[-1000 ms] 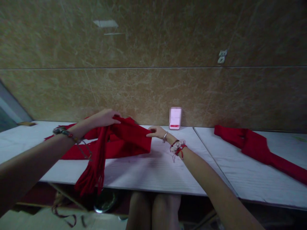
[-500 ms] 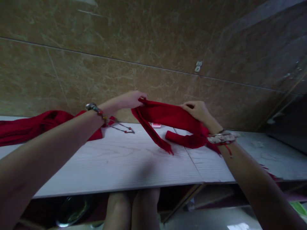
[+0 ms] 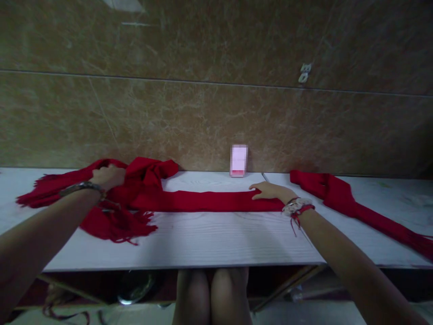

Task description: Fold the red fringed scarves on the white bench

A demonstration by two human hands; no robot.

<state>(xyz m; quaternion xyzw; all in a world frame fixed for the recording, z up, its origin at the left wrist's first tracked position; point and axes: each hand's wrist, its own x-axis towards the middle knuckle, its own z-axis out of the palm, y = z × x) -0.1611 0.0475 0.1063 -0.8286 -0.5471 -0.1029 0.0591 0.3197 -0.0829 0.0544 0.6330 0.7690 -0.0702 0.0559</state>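
A long red scarf (image 3: 209, 201) lies stretched out as a flat, narrow band along the white tabletop. Its left end runs into a heap of red fringed cloth (image 3: 145, 178), where folds overlap, so I cannot tell which parts belong to which piece. My left hand (image 3: 108, 176) is in that heap, back of the hand up, fingers curled on the fabric. On the right part of the band rests my right hand (image 3: 270, 191), its thumb and fingers apart, touching the cloth. A second red scarf (image 3: 341, 194) lies loosely crumpled to the right, its fringe toward the right edge.
The white wood-grain tabletop (image 3: 209, 243) runs along a brown marbled wall (image 3: 189, 126). A phone-like device with a blurred screen (image 3: 238, 160) leans against the wall. Below the front edge are my knees (image 3: 209, 293) and a shiny round bowl-like object (image 3: 135, 289).
The red scarf held up between both hands now lies flat on the table. My hands have moved down and apart, left into the heap, right onto the band. The head view has shifted.
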